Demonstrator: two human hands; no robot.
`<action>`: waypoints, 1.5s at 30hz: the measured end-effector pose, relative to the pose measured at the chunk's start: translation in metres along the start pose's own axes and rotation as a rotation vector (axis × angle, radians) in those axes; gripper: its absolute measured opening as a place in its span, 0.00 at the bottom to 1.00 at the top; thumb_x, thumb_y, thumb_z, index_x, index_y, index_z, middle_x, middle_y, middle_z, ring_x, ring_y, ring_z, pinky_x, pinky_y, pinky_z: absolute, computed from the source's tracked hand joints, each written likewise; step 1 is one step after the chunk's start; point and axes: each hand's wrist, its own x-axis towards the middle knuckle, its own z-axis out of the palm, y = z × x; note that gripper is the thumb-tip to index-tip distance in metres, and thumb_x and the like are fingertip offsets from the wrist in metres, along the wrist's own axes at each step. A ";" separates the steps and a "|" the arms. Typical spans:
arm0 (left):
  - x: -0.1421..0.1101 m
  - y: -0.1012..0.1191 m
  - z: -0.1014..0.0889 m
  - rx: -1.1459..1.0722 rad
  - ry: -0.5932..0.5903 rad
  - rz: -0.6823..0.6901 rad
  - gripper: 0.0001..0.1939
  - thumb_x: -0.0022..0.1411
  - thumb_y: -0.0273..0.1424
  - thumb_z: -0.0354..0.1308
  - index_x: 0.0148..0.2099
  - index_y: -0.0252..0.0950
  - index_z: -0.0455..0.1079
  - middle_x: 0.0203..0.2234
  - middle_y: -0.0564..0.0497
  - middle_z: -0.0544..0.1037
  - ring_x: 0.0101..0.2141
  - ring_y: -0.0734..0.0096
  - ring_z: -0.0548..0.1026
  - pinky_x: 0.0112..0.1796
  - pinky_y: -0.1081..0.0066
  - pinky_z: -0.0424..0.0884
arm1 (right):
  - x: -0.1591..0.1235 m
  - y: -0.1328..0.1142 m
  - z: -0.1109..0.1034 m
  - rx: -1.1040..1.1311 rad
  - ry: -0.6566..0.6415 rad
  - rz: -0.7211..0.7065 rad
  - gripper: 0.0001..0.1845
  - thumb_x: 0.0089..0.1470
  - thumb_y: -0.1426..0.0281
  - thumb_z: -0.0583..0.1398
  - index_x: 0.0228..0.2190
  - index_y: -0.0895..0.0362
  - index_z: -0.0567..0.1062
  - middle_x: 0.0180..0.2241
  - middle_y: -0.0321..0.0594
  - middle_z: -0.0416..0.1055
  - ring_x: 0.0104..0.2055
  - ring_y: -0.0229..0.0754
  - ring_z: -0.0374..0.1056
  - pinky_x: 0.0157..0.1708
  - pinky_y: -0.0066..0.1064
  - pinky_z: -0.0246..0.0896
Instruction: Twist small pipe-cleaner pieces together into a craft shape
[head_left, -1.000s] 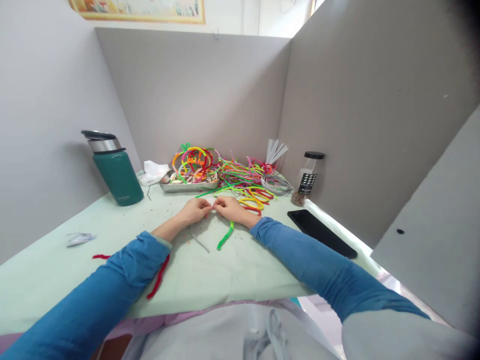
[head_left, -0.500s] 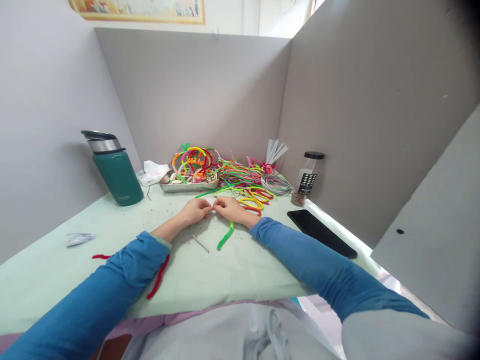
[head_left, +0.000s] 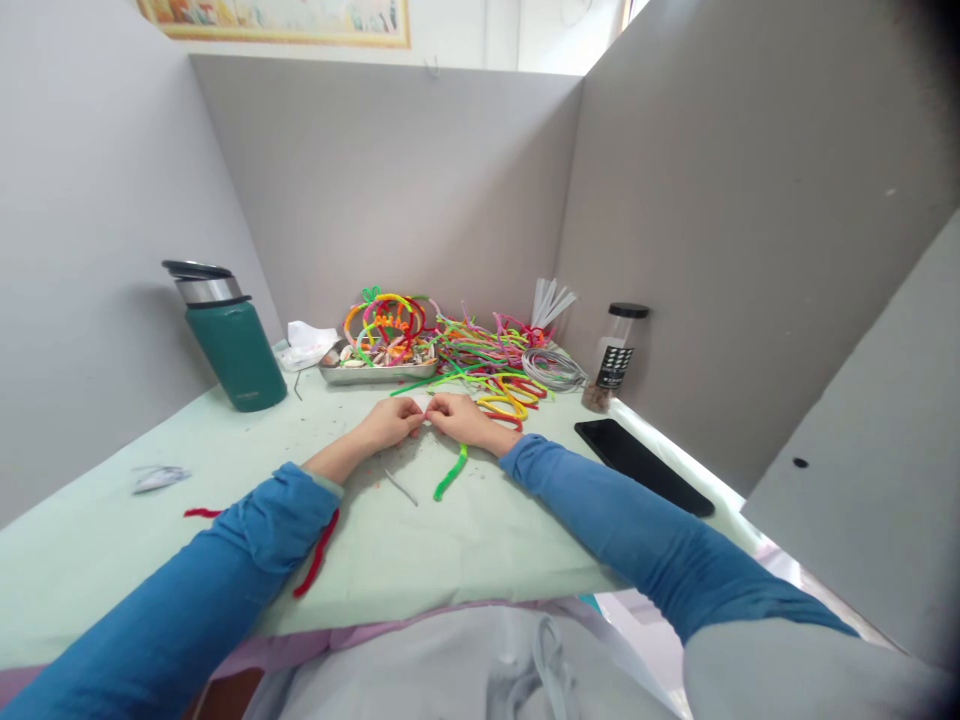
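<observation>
My left hand and my right hand meet at the middle of the pale green table, fingers pinched together on a small pink-red piece between them; I cannot make out what it is. A green pipe cleaner lies on the table just below my right hand. A red pipe cleaner lies under my left sleeve. A thin grey wire rests between my forearms.
A heap of coloured pipe cleaners and a metal tray with curled ones sit at the back. A green flask stands left, a jar and black phone right. Grey partition walls enclose the desk.
</observation>
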 end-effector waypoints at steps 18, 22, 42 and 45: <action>-0.002 0.003 0.000 0.108 0.016 0.012 0.08 0.55 0.35 0.53 0.32 0.35 0.66 0.20 0.55 0.74 0.15 0.79 0.65 0.19 0.77 0.59 | -0.002 0.000 0.000 -0.046 -0.022 -0.032 0.07 0.52 0.70 0.54 0.30 0.58 0.72 0.27 0.35 0.70 0.29 0.36 0.61 0.30 0.26 0.50; -0.002 0.003 0.001 0.118 0.019 0.026 0.06 0.56 0.33 0.53 0.32 0.35 0.66 0.19 0.55 0.74 0.15 0.79 0.64 0.19 0.77 0.59 | -0.002 0.000 0.000 -0.045 -0.024 -0.033 0.07 0.52 0.71 0.54 0.30 0.58 0.72 0.27 0.35 0.70 0.29 0.35 0.60 0.29 0.26 0.49; -0.003 0.004 0.001 0.143 0.029 0.028 0.07 0.56 0.33 0.53 0.32 0.35 0.67 0.19 0.55 0.74 0.16 0.78 0.65 0.21 0.76 0.59 | -0.002 -0.001 0.000 -0.088 -0.033 -0.033 0.08 0.53 0.70 0.54 0.31 0.58 0.72 0.28 0.36 0.70 0.29 0.36 0.61 0.30 0.26 0.49; -0.004 0.006 0.000 0.173 0.039 0.041 0.06 0.56 0.32 0.52 0.31 0.35 0.67 0.20 0.54 0.74 0.17 0.77 0.66 0.22 0.76 0.60 | -0.002 -0.002 -0.001 -0.090 -0.033 -0.031 0.08 0.53 0.70 0.54 0.31 0.58 0.72 0.28 0.36 0.70 0.29 0.36 0.61 0.30 0.26 0.49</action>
